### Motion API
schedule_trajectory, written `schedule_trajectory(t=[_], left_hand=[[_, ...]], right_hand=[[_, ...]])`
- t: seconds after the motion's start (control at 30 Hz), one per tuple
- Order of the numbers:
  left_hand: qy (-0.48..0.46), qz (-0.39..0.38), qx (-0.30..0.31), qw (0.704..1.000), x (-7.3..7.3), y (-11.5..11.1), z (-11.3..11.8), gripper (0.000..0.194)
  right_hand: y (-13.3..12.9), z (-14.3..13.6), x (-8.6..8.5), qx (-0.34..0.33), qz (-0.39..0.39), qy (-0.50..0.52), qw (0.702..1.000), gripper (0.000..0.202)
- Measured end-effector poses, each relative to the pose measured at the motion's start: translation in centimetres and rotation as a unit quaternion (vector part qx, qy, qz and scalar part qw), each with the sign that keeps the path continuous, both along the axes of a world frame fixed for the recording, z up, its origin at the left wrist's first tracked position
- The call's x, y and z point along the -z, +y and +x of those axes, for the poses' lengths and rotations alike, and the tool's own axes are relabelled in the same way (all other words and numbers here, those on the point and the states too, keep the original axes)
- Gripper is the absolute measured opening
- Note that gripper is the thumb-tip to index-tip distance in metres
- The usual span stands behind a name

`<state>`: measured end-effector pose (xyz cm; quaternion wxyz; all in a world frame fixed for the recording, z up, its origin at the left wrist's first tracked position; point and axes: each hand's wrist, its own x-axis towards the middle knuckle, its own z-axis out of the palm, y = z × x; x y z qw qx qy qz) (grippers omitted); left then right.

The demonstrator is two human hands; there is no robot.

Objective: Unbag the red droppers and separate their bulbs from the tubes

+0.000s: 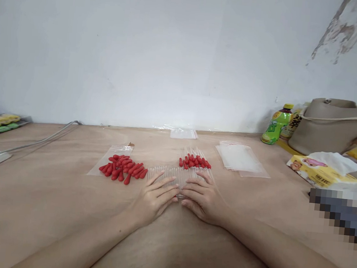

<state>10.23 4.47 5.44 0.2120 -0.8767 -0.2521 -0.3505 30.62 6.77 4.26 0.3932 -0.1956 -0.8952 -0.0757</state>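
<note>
My left hand (pixel 159 197) and my right hand (pixel 204 199) meet fingertip to fingertip over a row of clear glass tubes (pixel 174 175). A speck of red rubber bulb (pixel 176 196) shows between my left thumb and index finger, which are pinched together; most of it is hidden. My right thumb and index finger close on a clear glass tube (pixel 180 196) against it, largely covered by the fingers. To the left, loose red rubber bulbs (pixel 121 166) are heaped on a clear plastic bag (pixel 99 168). Droppers with red bulbs (pixel 195 161) lie just beyond the tube row.
Clear zip bags (pixel 239 157) are stacked at the right, with another bag (pixel 184 133) by the wall. A green bottle (pixel 276 125), a beige handbag (pixel 324 127) and a yellow tissue pack (pixel 326 173) stand farther right. A grey cable (pixel 48 135) runs along the left.
</note>
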Motion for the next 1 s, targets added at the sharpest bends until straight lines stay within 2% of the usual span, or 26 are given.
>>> schedule_trajectory(t=[0.23,0.4,1.0], left_hand=[[0.028,-0.018,0.000,0.999,-0.6,-0.5,0.2,0.011],[0.047,-0.040,0.003,0.998,-1.0,-0.9,0.4,0.011],[0.050,-0.042,0.017,0.998,-1.2,-1.2,-0.1,0.011]], right_hand=[[0.1,0.0,0.3,-0.056,-0.003,-0.010,0.998,0.017],[0.1,0.1,0.5,-0.083,0.008,-0.008,0.996,0.015],[-0.4,0.9,0.3,-0.068,0.060,-0.011,0.996,0.025]])
